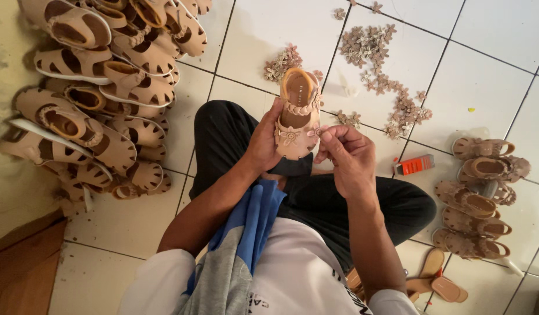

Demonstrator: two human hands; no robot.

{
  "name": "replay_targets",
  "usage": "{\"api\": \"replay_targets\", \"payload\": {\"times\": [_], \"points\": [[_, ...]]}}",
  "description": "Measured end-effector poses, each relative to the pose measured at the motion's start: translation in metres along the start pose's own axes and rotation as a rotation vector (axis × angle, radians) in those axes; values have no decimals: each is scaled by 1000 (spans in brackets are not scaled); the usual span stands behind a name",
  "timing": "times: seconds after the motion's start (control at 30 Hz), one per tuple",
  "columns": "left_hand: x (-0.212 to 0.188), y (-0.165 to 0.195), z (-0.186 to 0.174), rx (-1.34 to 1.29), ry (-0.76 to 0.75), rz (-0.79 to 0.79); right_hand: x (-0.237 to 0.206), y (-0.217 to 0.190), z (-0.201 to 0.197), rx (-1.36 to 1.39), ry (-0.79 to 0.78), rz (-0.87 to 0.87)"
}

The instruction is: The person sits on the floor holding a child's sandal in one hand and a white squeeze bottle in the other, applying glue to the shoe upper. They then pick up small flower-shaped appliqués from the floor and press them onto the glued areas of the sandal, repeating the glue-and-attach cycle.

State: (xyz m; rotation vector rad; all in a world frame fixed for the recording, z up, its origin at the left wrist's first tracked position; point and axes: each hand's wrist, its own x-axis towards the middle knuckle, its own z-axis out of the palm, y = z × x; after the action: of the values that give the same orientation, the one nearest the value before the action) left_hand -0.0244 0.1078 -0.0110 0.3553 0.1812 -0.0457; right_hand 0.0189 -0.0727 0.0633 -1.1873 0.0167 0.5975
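Note:
I sit on a white tiled floor with my knees apart. My left hand (263, 140) grips a small beige child's sandal (297, 114) by its side, toe toward me. A flower ornament (289, 136) sits on the sandal's front. My right hand (348, 154) pinches a small pale flower piece (317, 132) at the sandal's right edge, fingertips touching the shoe.
A big heap of beige sandals (100, 87) lies at the left. Several sandals (476, 198) lie at the right. Loose flower ornaments (377, 64) are scattered ahead on the tiles. An orange tube box (415, 165) lies by my right knee.

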Motion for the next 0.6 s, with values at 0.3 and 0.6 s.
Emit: {"api": "replay_targets", "payload": {"times": [0.3, 0.6], "points": [[2, 3, -9, -70, 64, -23, 36, 18, -39, -496, 293, -75], [-1, 15, 2, -1, 93, -37, 74, 84, -97, -1209, 438, 37]]}}
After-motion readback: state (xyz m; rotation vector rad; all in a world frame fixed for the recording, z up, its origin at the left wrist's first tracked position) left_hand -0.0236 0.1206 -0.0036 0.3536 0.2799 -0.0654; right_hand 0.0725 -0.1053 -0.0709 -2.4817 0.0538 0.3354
